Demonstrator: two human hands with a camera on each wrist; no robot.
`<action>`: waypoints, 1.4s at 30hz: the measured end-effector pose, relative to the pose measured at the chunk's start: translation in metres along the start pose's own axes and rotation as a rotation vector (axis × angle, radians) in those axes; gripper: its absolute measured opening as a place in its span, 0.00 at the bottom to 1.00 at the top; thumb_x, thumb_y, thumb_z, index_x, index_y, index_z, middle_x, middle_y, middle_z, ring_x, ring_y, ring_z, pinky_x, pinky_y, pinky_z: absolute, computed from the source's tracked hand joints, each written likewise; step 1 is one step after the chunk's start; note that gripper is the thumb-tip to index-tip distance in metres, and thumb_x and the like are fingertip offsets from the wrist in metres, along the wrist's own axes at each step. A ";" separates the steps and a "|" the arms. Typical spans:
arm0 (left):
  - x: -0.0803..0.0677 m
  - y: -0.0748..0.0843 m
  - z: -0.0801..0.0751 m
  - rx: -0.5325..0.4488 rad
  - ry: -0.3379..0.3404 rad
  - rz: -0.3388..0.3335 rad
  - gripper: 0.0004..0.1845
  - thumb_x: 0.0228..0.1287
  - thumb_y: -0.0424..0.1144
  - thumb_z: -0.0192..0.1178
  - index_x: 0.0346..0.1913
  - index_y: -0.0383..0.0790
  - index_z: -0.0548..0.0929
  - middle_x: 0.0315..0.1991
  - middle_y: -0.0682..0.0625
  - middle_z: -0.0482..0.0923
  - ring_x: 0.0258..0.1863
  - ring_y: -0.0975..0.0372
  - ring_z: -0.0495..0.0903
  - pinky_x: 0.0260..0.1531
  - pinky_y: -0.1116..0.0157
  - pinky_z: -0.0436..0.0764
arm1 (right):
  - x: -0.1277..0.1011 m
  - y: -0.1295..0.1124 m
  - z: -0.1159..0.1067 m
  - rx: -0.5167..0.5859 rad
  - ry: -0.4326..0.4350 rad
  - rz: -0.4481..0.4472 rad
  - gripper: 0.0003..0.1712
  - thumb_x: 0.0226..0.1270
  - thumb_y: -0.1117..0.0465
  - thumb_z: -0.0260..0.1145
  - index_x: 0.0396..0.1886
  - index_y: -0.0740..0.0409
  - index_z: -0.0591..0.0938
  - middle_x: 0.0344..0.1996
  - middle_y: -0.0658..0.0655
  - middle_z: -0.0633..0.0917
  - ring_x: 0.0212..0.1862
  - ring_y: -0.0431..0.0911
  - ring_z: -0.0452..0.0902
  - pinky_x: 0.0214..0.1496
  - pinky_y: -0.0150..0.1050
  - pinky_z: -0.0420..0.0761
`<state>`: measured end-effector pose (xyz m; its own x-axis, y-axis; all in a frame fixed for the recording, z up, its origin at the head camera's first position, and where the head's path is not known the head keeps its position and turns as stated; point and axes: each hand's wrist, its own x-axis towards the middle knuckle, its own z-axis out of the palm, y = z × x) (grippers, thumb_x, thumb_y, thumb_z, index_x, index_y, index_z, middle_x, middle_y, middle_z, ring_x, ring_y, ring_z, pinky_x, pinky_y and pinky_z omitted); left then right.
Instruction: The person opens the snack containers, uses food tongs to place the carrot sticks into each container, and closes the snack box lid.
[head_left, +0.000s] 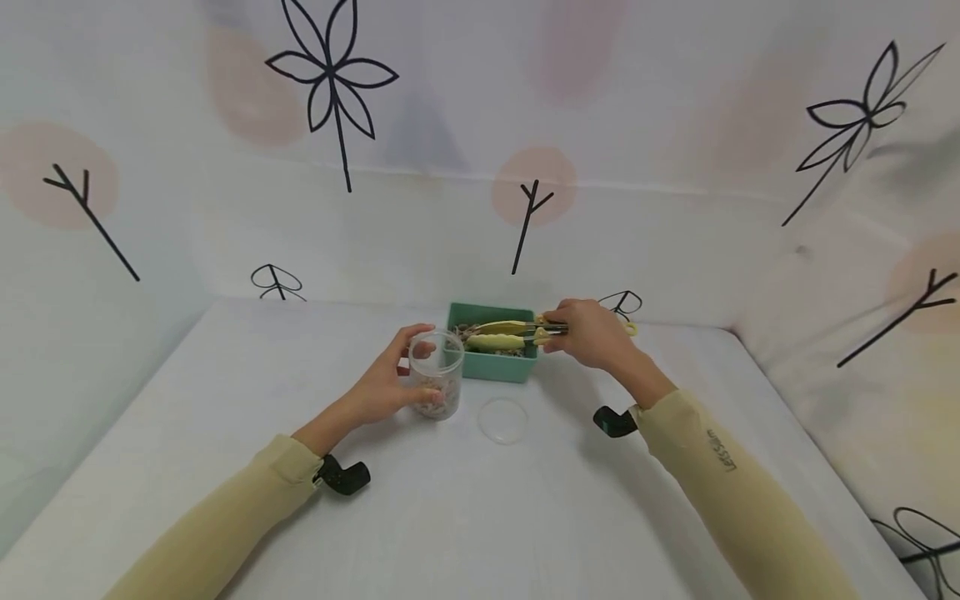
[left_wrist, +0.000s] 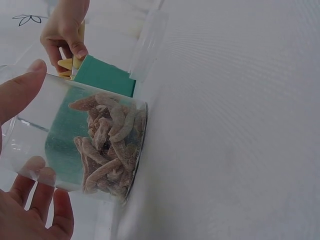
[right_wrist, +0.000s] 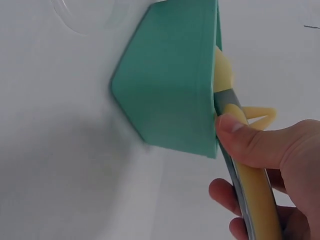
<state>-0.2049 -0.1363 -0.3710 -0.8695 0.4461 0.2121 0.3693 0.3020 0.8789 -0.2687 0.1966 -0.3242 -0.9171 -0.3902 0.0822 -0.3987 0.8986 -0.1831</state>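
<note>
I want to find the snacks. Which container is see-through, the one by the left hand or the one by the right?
The clear round plastic jar in the left hand; the square green box is solid-coloured.

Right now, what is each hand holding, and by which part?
The left hand grips the clear jar round its side. The right hand holds the yellow tongs by their handle end.

My white table [head_left: 225,400] carries the clear jar [head_left: 437,375], the green box [head_left: 495,354] just behind it, and a clear lid [head_left: 503,419] lying flat nearby.
</note>
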 end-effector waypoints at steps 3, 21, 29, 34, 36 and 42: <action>0.001 0.000 0.001 0.003 -0.004 0.001 0.49 0.55 0.29 0.74 0.76 0.42 0.55 0.65 0.32 0.68 0.59 0.44 0.69 0.57 0.43 0.70 | -0.004 0.005 -0.002 0.026 0.006 0.013 0.32 0.58 0.52 0.77 0.62 0.58 0.82 0.47 0.55 0.84 0.42 0.49 0.80 0.37 0.44 0.78; 0.000 0.004 0.003 0.015 -0.012 -0.004 0.50 0.55 0.29 0.74 0.76 0.42 0.55 0.66 0.31 0.67 0.60 0.44 0.70 0.57 0.43 0.70 | -0.013 0.018 -0.015 0.314 0.053 0.068 0.27 0.60 0.59 0.76 0.58 0.64 0.82 0.51 0.62 0.84 0.50 0.55 0.81 0.52 0.53 0.79; 0.001 0.001 0.002 0.017 -0.010 -0.004 0.50 0.55 0.30 0.74 0.76 0.42 0.55 0.66 0.32 0.67 0.60 0.44 0.70 0.56 0.43 0.71 | -0.013 0.015 -0.027 0.352 0.071 0.033 0.26 0.62 0.60 0.75 0.57 0.65 0.81 0.50 0.61 0.84 0.47 0.53 0.82 0.48 0.51 0.81; 0.000 0.003 0.002 0.017 -0.010 -0.009 0.50 0.55 0.30 0.74 0.76 0.42 0.55 0.66 0.32 0.68 0.59 0.44 0.71 0.56 0.44 0.71 | -0.017 0.008 -0.041 0.354 0.113 0.024 0.25 0.60 0.61 0.76 0.56 0.63 0.82 0.47 0.59 0.85 0.43 0.51 0.82 0.45 0.48 0.82; 0.000 0.004 0.002 0.016 -0.011 -0.010 0.50 0.55 0.30 0.74 0.76 0.42 0.55 0.66 0.31 0.67 0.60 0.43 0.70 0.57 0.44 0.71 | -0.020 0.003 -0.046 0.362 0.125 0.014 0.24 0.59 0.62 0.76 0.55 0.62 0.83 0.46 0.58 0.85 0.42 0.50 0.82 0.44 0.47 0.82; -0.001 0.007 0.000 0.004 -0.007 -0.007 0.49 0.55 0.29 0.74 0.76 0.38 0.55 0.66 0.31 0.67 0.64 0.41 0.67 0.57 0.42 0.70 | -0.027 -0.013 -0.054 0.403 0.120 -0.037 0.24 0.59 0.62 0.77 0.55 0.62 0.83 0.46 0.57 0.85 0.41 0.50 0.82 0.43 0.46 0.82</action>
<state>-0.2020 -0.1348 -0.3648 -0.8697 0.4498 0.2034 0.3648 0.3080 0.8787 -0.2390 0.2066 -0.2707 -0.9047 -0.3735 0.2049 -0.4224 0.7245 -0.5446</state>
